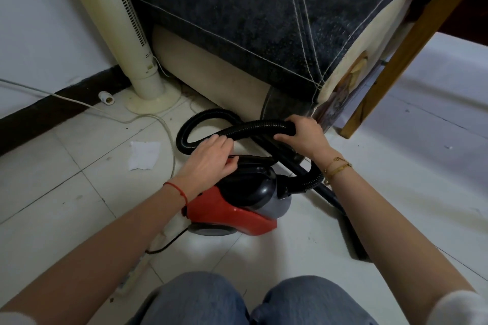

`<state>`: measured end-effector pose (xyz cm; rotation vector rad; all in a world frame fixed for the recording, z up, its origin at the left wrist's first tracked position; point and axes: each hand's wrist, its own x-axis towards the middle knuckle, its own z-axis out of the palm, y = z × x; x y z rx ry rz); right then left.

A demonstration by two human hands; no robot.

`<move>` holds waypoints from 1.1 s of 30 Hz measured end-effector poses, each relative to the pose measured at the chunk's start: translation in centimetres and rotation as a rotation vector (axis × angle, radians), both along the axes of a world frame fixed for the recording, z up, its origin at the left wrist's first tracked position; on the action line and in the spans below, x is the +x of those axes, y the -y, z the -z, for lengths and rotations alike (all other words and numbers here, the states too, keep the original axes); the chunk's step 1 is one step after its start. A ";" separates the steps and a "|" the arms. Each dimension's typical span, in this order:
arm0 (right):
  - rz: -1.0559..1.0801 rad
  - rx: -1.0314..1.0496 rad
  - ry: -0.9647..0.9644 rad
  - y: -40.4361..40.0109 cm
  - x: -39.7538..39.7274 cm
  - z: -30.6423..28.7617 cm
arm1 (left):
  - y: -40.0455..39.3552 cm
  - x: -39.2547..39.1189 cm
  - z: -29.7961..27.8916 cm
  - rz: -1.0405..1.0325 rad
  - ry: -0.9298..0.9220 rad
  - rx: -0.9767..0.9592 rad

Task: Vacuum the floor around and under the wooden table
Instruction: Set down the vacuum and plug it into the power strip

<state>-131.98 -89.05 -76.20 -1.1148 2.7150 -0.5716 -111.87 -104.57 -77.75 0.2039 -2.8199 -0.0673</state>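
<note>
Nearest to me are the person's knees (pixel 253 301) in blue jeans, bent low over the pale tiled floor (pixel 79 185). Just beyond them sits the red and black canister vacuum (pixel 237 198) on the tiles, its thin cord trailing back toward the knees.

The left hand (pixel 208 161) lies on top of the canister, its fingers (pixel 224 144) curled down around the black carry handle (pixel 250 158) and touching the hose. The right hand (pixel 303 136) grips the ribbed black hose (pixel 253 126) near its stiff end, fingers wrapped round it and thumb underneath. The hose loops out to the left and comes back round to the canister's front. A dark wand (pixel 330 195) lies on the floor under the right forearm.

The canister looks compact, probably light enough to lift one-handed by that handle; the smooth plastic shell would be slippery elsewhere. The hose is soft and springy, so it is best taken where it stiffens at the cuff.

Further off, a scrap of white paper (pixel 144 154) lies on the tiles, a white cable (pixel 105 111) runs past a tower fan (pixel 126 29), and a dark sofa (pixel 264 21) backs the scene. The wooden table (pixel 401 60) shows a leg at the right, close to the sofa.
</note>
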 end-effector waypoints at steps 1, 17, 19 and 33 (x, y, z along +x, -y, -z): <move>0.000 0.008 0.017 0.1 0.2 0.1 | 0.4 0.3 -0.1 -0.011 -0.009 -0.022; 0.025 -0.228 0.509 5.4 8.4 -2.0 | 0.2 3.8 -0.9 -0.271 -0.077 0.187; 0.087 -0.271 0.674 6.7 9.5 -1.9 | 0.0 4.2 -0.9 -0.284 -0.067 0.196; -0.220 -0.376 0.890 14.0 17.0 -1.8 | 4.2 15.8 3.1 -0.556 -0.133 0.130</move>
